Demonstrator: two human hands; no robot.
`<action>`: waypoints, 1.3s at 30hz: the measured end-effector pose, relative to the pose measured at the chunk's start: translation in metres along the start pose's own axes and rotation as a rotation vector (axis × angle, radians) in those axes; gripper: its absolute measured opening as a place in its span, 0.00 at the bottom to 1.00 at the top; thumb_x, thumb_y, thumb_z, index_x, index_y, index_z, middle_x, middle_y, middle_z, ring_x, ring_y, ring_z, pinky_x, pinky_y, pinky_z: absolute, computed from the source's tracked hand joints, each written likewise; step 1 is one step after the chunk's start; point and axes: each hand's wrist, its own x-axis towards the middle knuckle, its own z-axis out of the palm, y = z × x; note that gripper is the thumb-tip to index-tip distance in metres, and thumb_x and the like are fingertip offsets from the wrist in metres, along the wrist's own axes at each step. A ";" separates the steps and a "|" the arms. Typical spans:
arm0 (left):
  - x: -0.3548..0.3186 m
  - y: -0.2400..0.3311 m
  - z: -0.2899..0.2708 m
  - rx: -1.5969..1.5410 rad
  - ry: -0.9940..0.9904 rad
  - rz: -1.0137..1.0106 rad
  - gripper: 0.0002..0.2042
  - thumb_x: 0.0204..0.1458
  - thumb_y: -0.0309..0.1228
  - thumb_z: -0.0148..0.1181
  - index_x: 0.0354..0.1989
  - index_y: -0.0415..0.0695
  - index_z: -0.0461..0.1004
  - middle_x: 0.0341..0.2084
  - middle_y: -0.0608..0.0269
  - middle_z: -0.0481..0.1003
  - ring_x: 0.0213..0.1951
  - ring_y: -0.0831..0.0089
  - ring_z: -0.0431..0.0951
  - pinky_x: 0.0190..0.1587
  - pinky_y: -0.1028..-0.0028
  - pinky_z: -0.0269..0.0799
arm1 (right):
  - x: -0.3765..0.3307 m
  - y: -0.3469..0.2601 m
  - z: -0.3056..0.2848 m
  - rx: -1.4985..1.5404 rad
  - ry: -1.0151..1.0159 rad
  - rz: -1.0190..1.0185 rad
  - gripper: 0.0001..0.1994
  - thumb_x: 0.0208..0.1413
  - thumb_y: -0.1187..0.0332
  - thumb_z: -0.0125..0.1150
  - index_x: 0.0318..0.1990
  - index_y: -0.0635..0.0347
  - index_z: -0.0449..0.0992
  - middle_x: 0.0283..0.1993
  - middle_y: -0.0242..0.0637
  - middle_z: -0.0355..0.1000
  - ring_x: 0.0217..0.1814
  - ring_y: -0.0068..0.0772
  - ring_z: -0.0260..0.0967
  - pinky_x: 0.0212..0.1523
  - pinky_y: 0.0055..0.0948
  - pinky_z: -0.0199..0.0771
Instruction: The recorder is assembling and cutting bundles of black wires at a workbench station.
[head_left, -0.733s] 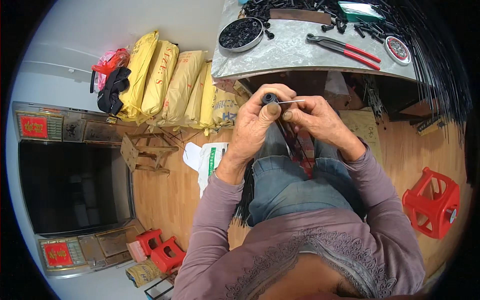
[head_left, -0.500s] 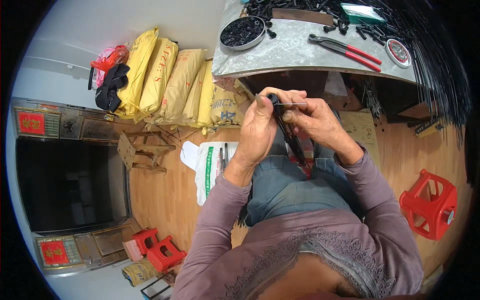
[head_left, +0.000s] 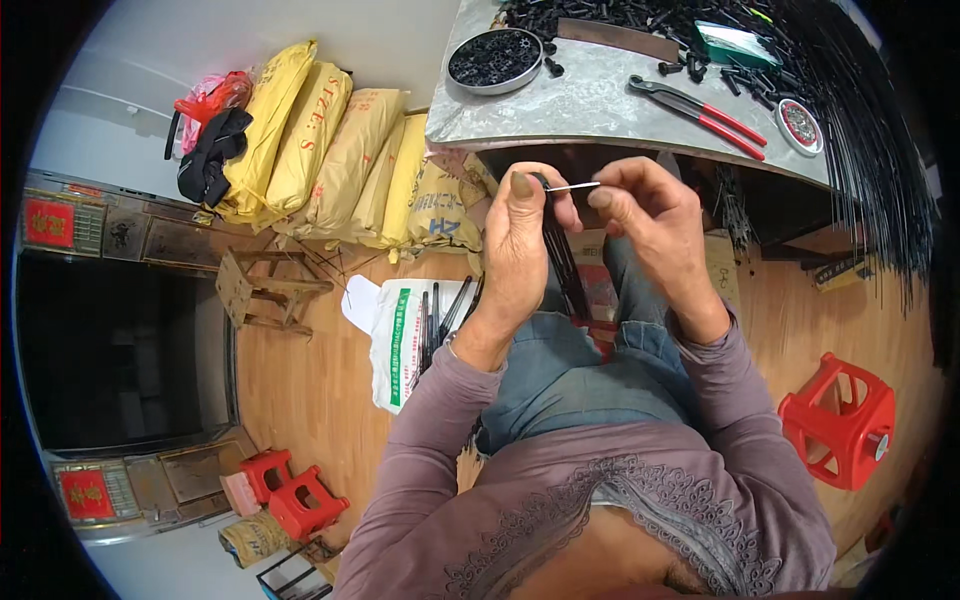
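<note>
My left hand (head_left: 520, 225) is closed around the top of a bundle of slim black ribs (head_left: 566, 275), which hangs down between my knees. At the upper end of the bundle is a dark round piece, partly covered by my thumb. A thin silvery wire (head_left: 572, 187) sticks out sideways from there toward my right hand (head_left: 655, 215). The thumb and forefinger of that hand pinch together at the wire's far tip, while its other fingers curl loosely.
Ahead, a grey table (head_left: 590, 110) bears a round tray (head_left: 495, 62) of small black parts, red-handled pliers (head_left: 700, 115), a small round dish (head_left: 799, 127) and many black rods. Yellow sacks (head_left: 330, 150) lean on the wall. A white bag (head_left: 392, 340) with black rods lies left; a red stool (head_left: 840, 420) stands right.
My right hand has moved slightly right and up, drawing away from my left hand, and more of the wire shows between them. My left hand keeps its grip on the black ribs.
</note>
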 end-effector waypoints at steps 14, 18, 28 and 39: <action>-0.003 -0.001 0.001 -0.049 -0.023 -0.056 0.24 0.63 0.52 0.37 0.37 0.41 0.68 0.24 0.69 0.66 0.28 0.82 0.66 0.32 0.82 0.63 | 0.031 -0.015 0.001 -0.590 -0.137 -0.713 0.03 0.49 0.77 0.59 0.28 0.65 0.71 0.26 0.38 0.70 0.26 0.31 0.70 0.26 0.26 0.68; -0.004 0.005 0.006 -0.165 -0.099 -0.089 0.24 0.63 0.52 0.36 0.37 0.41 0.66 0.23 0.67 0.66 0.28 0.80 0.67 0.32 0.80 0.65 | 0.049 0.001 -0.012 -0.204 -0.348 -0.250 0.09 0.59 0.68 0.56 0.30 0.64 0.71 0.25 0.28 0.68 0.26 0.17 0.63 0.26 0.21 0.63; 0.001 -0.007 0.010 -0.218 -0.096 -0.093 0.21 0.62 0.51 0.42 0.34 0.42 0.63 0.21 0.67 0.58 0.23 0.76 0.58 0.30 0.74 0.59 | 0.049 0.021 -0.021 0.131 -0.250 0.052 0.09 0.60 0.66 0.55 0.32 0.63 0.73 0.25 0.26 0.67 0.25 0.15 0.61 0.26 0.16 0.61; 0.010 -0.006 -0.003 -0.179 -0.068 -0.031 0.23 0.59 0.53 0.46 0.35 0.41 0.63 0.20 0.66 0.63 0.22 0.78 0.66 0.30 0.78 0.68 | 0.094 0.034 -0.162 -1.467 0.080 -0.545 0.13 0.47 0.63 0.65 0.32 0.63 0.72 0.34 0.41 0.68 0.40 0.47 0.65 0.40 0.41 0.65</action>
